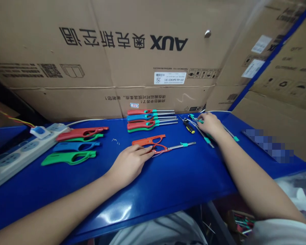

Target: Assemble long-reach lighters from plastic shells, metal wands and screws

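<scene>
My left hand [131,161] rests on an open gas lighter, its fingers closed on the near orange half shell [161,147]. A metal tube [178,146] with a teal piece runs right from this shell. Just behind lies a separate orange half shell [149,140]. My right hand [211,125] is over a small pile of metal lighter tubes [202,134] with teal parts and thin wires. Its fingers are bent together at a teal part [192,116]; what they grip is partly hidden. A black and yellow screwdriver [189,127] lies left of this hand.
Several whole lighters [142,125] lie stacked at the back. Coloured handle shells [68,157] lie at left, beside a white power strip [28,149]. Small screws [115,141] are scattered on the blue table [153,190]. A cardboard wall [132,64] stands behind, and a dark strip [260,144] lies at right.
</scene>
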The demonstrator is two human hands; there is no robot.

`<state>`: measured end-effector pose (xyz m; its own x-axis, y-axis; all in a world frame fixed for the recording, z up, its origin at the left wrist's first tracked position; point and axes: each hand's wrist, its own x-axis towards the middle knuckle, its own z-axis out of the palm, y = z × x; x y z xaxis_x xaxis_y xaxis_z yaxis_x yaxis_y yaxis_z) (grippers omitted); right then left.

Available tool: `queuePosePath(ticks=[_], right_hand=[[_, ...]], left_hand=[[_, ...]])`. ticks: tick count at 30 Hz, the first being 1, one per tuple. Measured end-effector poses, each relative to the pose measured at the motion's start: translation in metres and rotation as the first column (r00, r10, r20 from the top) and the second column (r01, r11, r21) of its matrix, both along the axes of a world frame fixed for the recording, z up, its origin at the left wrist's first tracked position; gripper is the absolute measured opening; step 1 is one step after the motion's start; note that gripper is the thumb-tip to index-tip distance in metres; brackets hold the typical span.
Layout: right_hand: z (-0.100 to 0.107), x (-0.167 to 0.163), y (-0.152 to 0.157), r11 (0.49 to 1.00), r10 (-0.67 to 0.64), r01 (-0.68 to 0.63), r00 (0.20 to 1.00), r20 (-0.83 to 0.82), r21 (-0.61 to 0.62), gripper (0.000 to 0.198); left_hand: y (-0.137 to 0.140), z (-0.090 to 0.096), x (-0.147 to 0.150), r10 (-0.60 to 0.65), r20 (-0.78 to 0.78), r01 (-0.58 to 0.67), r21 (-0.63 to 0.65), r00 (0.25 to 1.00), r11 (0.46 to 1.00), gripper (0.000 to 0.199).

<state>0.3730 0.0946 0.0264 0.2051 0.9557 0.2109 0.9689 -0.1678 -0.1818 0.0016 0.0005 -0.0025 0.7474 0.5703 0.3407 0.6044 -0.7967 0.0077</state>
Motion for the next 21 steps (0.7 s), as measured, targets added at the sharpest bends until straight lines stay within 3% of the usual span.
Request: queuePosePath(ticks=[3,7,14,21], right_hand=[[-0.002,0.013,0.004,0.991,-0.132,0.133,0.991,0.029,-0.031,0.030],[-0.007,0.020,0.009,0.979,-0.195,0.197,0.980,0.042,-0.048,0.028],[-0.017,0.029,0.018,0.976,-0.214,0.214,0.977,-0.013,-0.030,0.021],[-0.020,0.029,0.019,0.983,-0.179,0.183,0.976,-0.121,0.024,0.011]], left_hand=[[-0.001,0.002,0.001,-0.010,0.012,0.010,0.010,1.000,1.000,0.039],[-0.004,0.008,0.003,0.005,-0.015,-0.006,-0.050,1.000,0.999,0.040],[-0.008,0.007,0.004,-0.020,0.065,0.023,-0.051,0.998,0.998,0.038],[-0.006,-0.001,0.005,-0.016,0.194,0.048,-0.159,0.981,0.986,0.034]])
